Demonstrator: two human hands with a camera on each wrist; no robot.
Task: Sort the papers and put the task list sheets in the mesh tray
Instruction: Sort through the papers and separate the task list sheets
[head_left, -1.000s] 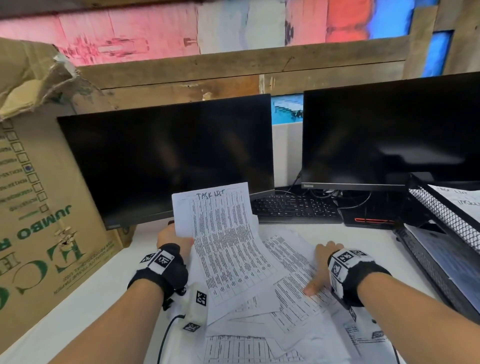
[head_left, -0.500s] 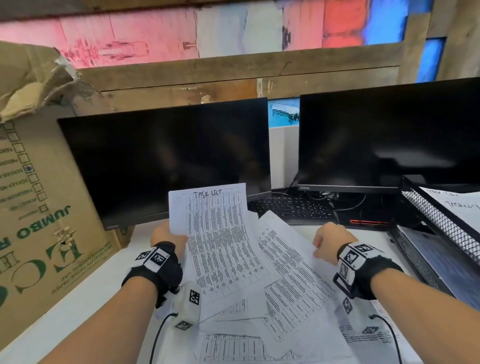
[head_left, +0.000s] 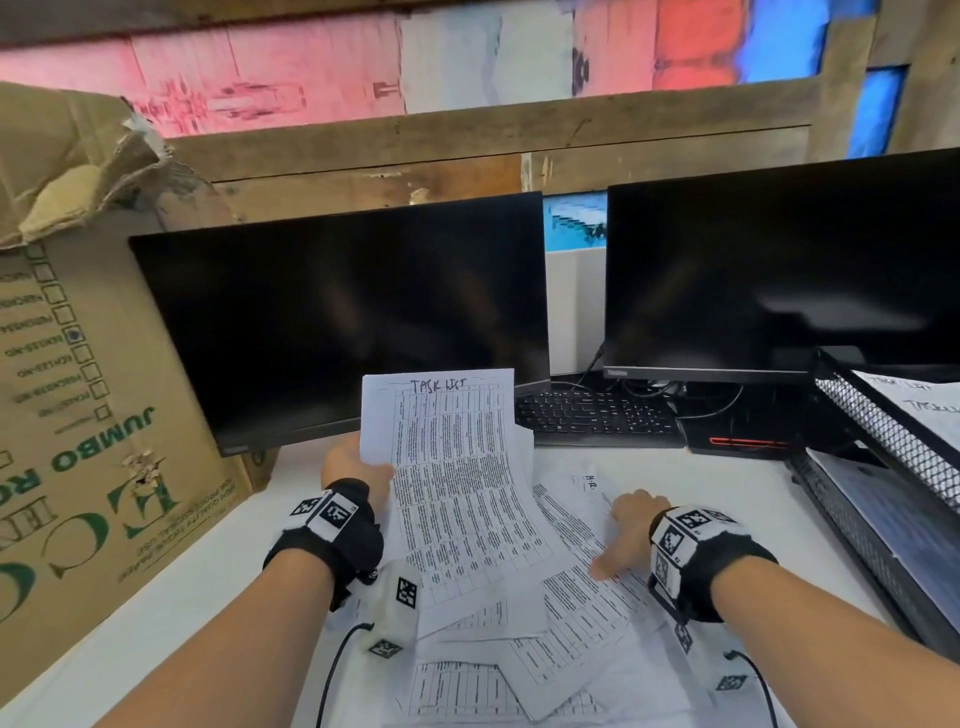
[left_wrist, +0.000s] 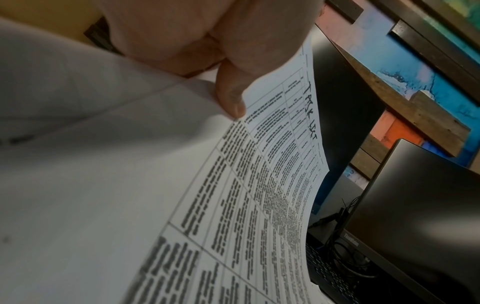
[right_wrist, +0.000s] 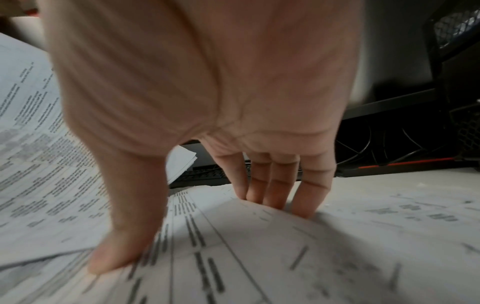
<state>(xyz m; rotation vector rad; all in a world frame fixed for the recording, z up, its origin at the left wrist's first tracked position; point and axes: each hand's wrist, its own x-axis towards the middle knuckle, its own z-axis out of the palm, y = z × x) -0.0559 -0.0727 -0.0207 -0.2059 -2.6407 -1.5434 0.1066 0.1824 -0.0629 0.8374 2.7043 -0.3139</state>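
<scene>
On desk | left hand (head_left: 356, 467) grip pinches task list sheet (head_left: 452, 467) | right hand (head_left: 631, 538) fingers flat on papers (head_left: 582, 613), tips hidden

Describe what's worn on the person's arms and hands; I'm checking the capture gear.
Both forearms are bare, no sleeves. Each wrist carries a black strap with white square-coded marker tags; the right one matches. A white tagged block hangs under the left wrist, trailing a thin black cable. The hands are ungloved.

"TASK LIST" is handwritten across the top of the raised sheet (head_left: 447, 457). The cardboard box (head_left: 104, 415) reads "JUMBO" upside down in green. The right monitor (left_wrist: 415, 236) bears a small "ThinkVision" on its bezel.
</scene>
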